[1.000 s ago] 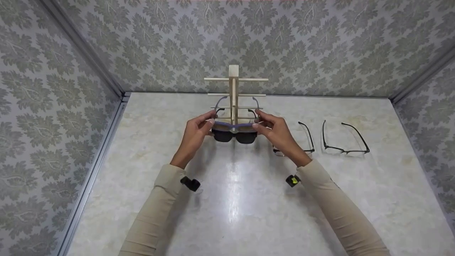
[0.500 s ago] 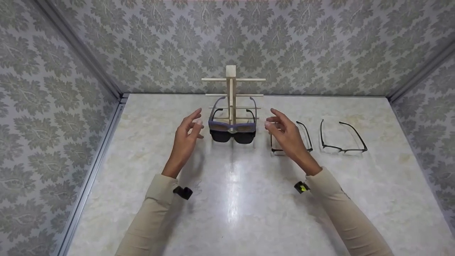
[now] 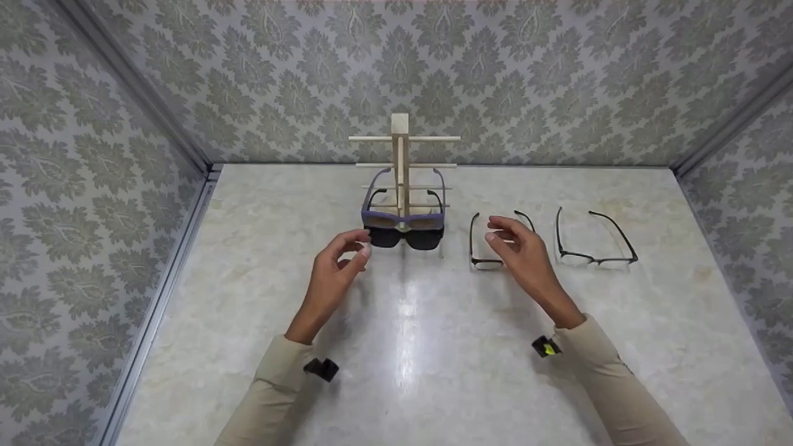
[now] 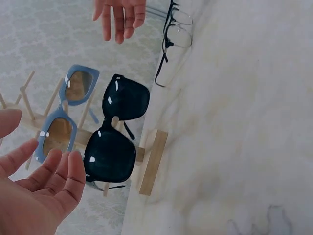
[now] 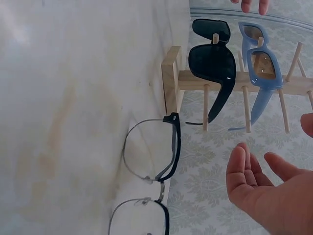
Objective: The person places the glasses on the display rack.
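Observation:
Blue-framed sunglasses (image 3: 404, 219) with brown lenses hang on a wooden eyewear stand (image 3: 400, 148). Just below them on the same stand sit black sunglasses (image 3: 406, 238), lenses facing me. My left hand (image 3: 334, 272) is beside the lower left of the black sunglasses, fingers loosely bent, holding nothing. My right hand (image 3: 523, 257) hovers over dark-rimmed eyeglasses (image 3: 488, 265) and hides part of their frame; nothing is between its fingers. In the right wrist view these eyeglasses (image 5: 176, 147) appear near the foot of the stand, apart from the right hand (image 5: 264, 186).
A second pair of dark-rimmed eyeglasses (image 3: 596, 257) lies further right on the marbled table (image 3: 248, 371), temples pointing to the back. Bare pegs (image 3: 433, 139) stick out from the upper stand. Patterned walls (image 3: 403, 68) close off the back and sides.
Both hands have let go of the blue sunglasses, which now hang on the stand. The left hand drew back and down; the right hand moved right, over the nearer eyeglasses.

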Tool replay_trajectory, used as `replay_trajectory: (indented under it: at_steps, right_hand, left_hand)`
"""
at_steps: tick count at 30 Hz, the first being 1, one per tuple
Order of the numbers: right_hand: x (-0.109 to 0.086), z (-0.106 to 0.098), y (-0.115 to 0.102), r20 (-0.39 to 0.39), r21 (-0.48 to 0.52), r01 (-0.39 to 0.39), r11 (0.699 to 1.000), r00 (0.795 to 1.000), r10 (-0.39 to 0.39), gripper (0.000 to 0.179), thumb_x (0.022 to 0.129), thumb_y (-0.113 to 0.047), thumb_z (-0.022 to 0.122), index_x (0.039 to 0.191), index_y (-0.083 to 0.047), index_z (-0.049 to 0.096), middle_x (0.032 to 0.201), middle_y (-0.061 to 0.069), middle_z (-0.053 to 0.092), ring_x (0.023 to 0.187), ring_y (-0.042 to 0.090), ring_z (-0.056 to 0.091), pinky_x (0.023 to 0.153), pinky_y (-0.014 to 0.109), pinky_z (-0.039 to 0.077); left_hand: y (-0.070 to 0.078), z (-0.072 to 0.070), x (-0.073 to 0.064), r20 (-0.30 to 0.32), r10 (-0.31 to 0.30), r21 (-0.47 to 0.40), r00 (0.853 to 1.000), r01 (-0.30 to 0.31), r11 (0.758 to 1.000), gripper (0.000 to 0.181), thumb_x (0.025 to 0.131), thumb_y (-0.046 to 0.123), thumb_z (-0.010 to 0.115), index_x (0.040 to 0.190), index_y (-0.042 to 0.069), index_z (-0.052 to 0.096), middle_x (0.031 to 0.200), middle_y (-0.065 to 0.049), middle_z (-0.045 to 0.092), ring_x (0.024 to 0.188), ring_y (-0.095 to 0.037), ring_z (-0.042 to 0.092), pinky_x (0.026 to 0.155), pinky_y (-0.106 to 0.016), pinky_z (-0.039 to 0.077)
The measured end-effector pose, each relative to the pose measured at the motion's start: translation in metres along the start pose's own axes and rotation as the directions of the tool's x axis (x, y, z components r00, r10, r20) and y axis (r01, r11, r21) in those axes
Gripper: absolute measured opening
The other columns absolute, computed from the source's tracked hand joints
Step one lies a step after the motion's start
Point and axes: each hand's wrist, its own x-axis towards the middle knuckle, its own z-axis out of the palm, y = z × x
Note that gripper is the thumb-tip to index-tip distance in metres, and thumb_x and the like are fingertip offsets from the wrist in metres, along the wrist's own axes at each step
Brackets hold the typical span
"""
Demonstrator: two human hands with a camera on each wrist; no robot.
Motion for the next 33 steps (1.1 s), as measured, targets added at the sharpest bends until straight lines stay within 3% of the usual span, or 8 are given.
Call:
replay_trajectory:
  at_steps: [9, 12, 17, 22, 28, 33]
  right_hand:
    - [-0.019, -0.014, 0.015, -0.055, 0.007, 0.015, 1.000, 0.998, -0.015, 0.043, 0.110, -0.018, 0.072, 0.149, -0.002, 0.065, 0.143, 0.014, 0.067, 0.127, 0.025, 0.065, 0.099, 0.021, 0.054]
    - [-0.025, -0.018, 0.021, -0.078, -0.004, 0.010, 1.000, 0.997, -0.010, 0.042, 0.109, -0.016, 0.073, 0.148, -0.001, 0.065, 0.145, 0.017, 0.065, 0.130, 0.025, 0.063, 0.102, 0.023, 0.054]
    - [-0.037, -0.029, 0.030, -0.121, -0.040, -0.021, 0.999, 0.993, 0.016, 0.042, 0.108, -0.013, 0.074, 0.147, 0.000, 0.065, 0.150, 0.019, 0.062, 0.140, 0.028, 0.057, 0.113, 0.035, 0.050]
    - [-0.046, -0.040, 0.037, -0.155, -0.075, -0.051, 0.996, 0.987, 0.039, 0.043, 0.108, -0.013, 0.075, 0.147, 0.001, 0.065, 0.153, 0.018, 0.061, 0.146, 0.028, 0.052, 0.121, 0.048, 0.046]
    - [-0.052, -0.048, 0.048, -0.188, -0.085, -0.083, 0.993, 0.980, 0.065, 0.044, 0.107, -0.013, 0.075, 0.147, 0.003, 0.065, 0.151, 0.017, 0.061, 0.147, 0.029, 0.051, 0.123, 0.048, 0.044]
    - [-0.056, -0.053, 0.056, -0.209, -0.082, -0.097, 0.992, 0.975, 0.078, 0.044, 0.107, -0.012, 0.075, 0.147, 0.005, 0.064, 0.149, 0.021, 0.061, 0.145, 0.032, 0.053, 0.121, 0.052, 0.045]
  left_hand:
    - [-0.010, 0.021, -0.013, 0.071, -0.066, 0.027, 0.995, 0.064, 0.998, 0.036, 0.109, 0.018, 0.072, 0.143, 0.007, 0.069, 0.132, -0.007, 0.071, 0.117, -0.024, 0.067, 0.083, -0.032, 0.061]
    - [-0.015, 0.028, -0.016, 0.091, -0.078, 0.027, 0.993, 0.076, 0.997, 0.034, 0.108, 0.016, 0.073, 0.142, 0.010, 0.070, 0.132, -0.011, 0.071, 0.117, -0.024, 0.067, 0.084, -0.032, 0.060]
    - [-0.024, 0.042, -0.018, 0.144, -0.077, 0.013, 0.987, 0.076, 0.997, 0.038, 0.108, 0.018, 0.074, 0.144, 0.006, 0.069, 0.135, -0.023, 0.069, 0.117, -0.027, 0.067, 0.088, -0.034, 0.060]
    - [-0.031, 0.055, -0.020, 0.178, -0.081, 0.030, 0.981, 0.077, 0.997, 0.041, 0.108, 0.020, 0.074, 0.145, 0.002, 0.067, 0.136, -0.020, 0.071, 0.118, -0.027, 0.068, 0.092, -0.040, 0.059]
    - [-0.035, 0.068, -0.019, 0.204, -0.075, 0.044, 0.976, 0.068, 0.997, 0.042, 0.109, 0.024, 0.073, 0.147, 0.005, 0.067, 0.136, -0.016, 0.071, 0.118, -0.026, 0.068, 0.092, -0.040, 0.060]
    - [-0.039, 0.080, -0.018, 0.235, -0.063, 0.032, 0.970, 0.057, 0.998, 0.045, 0.110, 0.024, 0.071, 0.149, 0.003, 0.065, 0.140, -0.020, 0.068, 0.120, -0.028, 0.068, 0.088, -0.037, 0.062]
